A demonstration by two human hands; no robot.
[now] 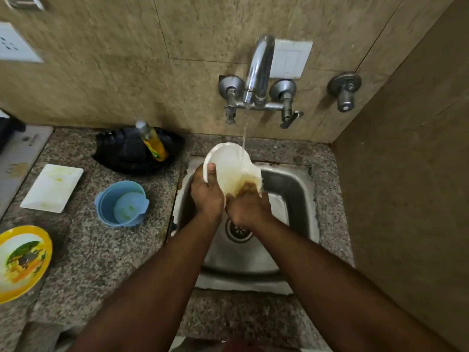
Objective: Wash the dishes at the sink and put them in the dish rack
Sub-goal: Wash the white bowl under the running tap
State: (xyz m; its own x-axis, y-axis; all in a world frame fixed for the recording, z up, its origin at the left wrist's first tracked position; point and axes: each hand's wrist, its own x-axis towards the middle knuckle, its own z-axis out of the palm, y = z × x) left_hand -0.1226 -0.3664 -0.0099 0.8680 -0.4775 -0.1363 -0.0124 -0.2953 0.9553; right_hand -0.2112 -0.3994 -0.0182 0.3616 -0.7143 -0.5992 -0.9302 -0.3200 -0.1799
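The left hand [206, 193] grips the white plate [229, 168] at its left rim, thumb curled over onto the inner face and fingers hidden behind. The right hand [247, 204] works at the plate's lower edge, its fingertips [247, 188] lost under brown, soapy water, so whether they press flat or curl round the rim cannot be told. The plate is held tilted over the back of the sink [299, 189], directly under the thin stream from the tap [258, 72].

To rinse well, the plate should probably be kept tilted so the dirty water runs off its lower edge into the basin, and turned by the rim so the stream reaches the whole face while the right hand rubs the stained patch.

On the counter [101, 250] left of the sink wait a blue cup [121, 203], a white rectangular dish [52, 188] and, at the counter's left edge, a yellow-rimmed bowl [22, 260], cut off by the frame. At the counter's back edge a soap bottle [152, 141] leans over a dark object [127, 153], too shadowed to identify; no dish rack is clearly visible.
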